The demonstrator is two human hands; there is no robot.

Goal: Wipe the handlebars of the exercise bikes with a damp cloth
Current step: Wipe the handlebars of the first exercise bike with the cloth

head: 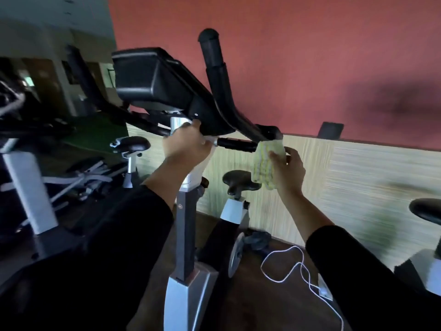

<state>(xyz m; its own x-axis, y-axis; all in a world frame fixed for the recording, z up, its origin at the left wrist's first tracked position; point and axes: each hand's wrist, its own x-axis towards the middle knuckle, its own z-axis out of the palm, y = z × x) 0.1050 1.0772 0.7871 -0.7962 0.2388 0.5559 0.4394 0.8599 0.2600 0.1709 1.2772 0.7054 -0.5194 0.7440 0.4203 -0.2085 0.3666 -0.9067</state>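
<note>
Your right hand [287, 172] is closed around a pale yellow-green cloth [266, 167], thumb on the near face and fingers curled behind, so the fabric stays bunched thick enough to press with. You hold its upper edge against the outer end of the short black grip bar [236, 144], right where that bar meets the angled handlebar [218, 75] rising to its rounded cap; the rest of the cloth hangs loose below your palm. That placement looks meant for wrapping the joint, a spot where sweat likely collects.

Your left hand [185, 144] is clenched on the inner end of the same bar, just under the console [152, 80] and beside the silver post [177, 123]. It seems to brace the bike so the rubbing does not rock it.

Farther out, a saddle [239, 180] sits behind the cloth, another saddle [132, 143] to the left, and a white cable [298, 271] loops on the floor, clear of your reach.
</note>
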